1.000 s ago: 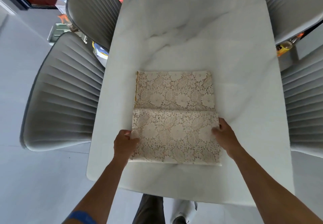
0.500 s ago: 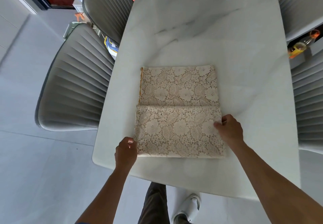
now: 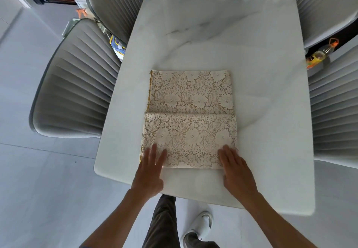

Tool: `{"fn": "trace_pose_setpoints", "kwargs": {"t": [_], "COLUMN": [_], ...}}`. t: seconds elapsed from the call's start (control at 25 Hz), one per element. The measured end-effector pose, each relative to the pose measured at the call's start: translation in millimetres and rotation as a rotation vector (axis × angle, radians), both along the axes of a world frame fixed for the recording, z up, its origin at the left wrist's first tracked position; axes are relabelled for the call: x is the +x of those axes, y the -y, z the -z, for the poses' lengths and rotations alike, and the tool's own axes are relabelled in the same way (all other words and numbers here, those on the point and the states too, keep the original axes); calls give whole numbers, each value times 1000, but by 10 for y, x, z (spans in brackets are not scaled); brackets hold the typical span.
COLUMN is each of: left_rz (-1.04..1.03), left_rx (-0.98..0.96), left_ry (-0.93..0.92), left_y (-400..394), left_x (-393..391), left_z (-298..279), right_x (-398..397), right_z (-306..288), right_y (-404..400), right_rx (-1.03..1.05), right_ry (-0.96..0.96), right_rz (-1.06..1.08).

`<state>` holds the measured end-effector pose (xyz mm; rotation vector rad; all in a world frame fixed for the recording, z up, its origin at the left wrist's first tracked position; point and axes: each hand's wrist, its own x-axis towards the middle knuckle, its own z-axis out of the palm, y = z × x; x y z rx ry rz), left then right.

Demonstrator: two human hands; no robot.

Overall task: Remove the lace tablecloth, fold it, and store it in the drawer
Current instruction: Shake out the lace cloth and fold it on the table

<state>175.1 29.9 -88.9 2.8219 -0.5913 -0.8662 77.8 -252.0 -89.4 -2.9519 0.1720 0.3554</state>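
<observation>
Two hands of mine lie flat at the near edge of the folded lace tablecloth (image 3: 190, 120), seen from the head camera. My left hand (image 3: 150, 172) has its fingers straight and spread, the tips pressing on the cloth's lower left corner while the palm rests on the white marble surface (image 3: 261, 85). My right hand (image 3: 237, 170) does the same at the lower right corner, fingers straight and close together, their tips on the lace and the heel of the hand on the bare surface. Neither hand curls round or pinches the fabric.

The tablecloth sits in the middle of the frame, folded into a rough rectangle with a crease running across its width; the nearer half lies over the farther one. A thin yellow edge shows along its left side.

At the left of the frame a grey ribbed chair (image 3: 75, 92) stands just beside the surface, with a second one (image 3: 114, 1) at the upper left. More ribbed chairs (image 3: 333, 116) fill the right side. At the bottom of the frame I see my dark trouser leg (image 3: 164, 220) and a white shoe (image 3: 201, 222) on the pale floor (image 3: 38, 199).
</observation>
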Motion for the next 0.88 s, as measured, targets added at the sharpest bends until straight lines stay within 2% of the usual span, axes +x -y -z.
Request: {"fn": "trace_pose_setpoints", "kwargs": {"t": [0.08,0.2,0.36,0.56,0.68,0.8,0.88], "left_rz": [-16,67,169,86,21,-17,-13], "left_rx": [59,217,233,199,97,3,11], "left_ry": [72,241,523,319,360,308,283], "left_y": [94,252,197,110,34,121,246], "left_x": [35,69,115,214,282,740,1179], "left_z": [-12,-51,-151,-514,-792,-1096,-1224], "right_x": [52,57,60,-24,-15,388,780], "right_z": [15,63,-30,-403,-728,-1050,-1196], "right_y": [-39,-87,-51,-40,-15,102,204], "right_rx": [-101,-215,-298,-159,-77,-80,-76], "right_ry": [51,99,198,178,249,345,359], "right_rz": [37,22,-4,49,94,160,195]}}
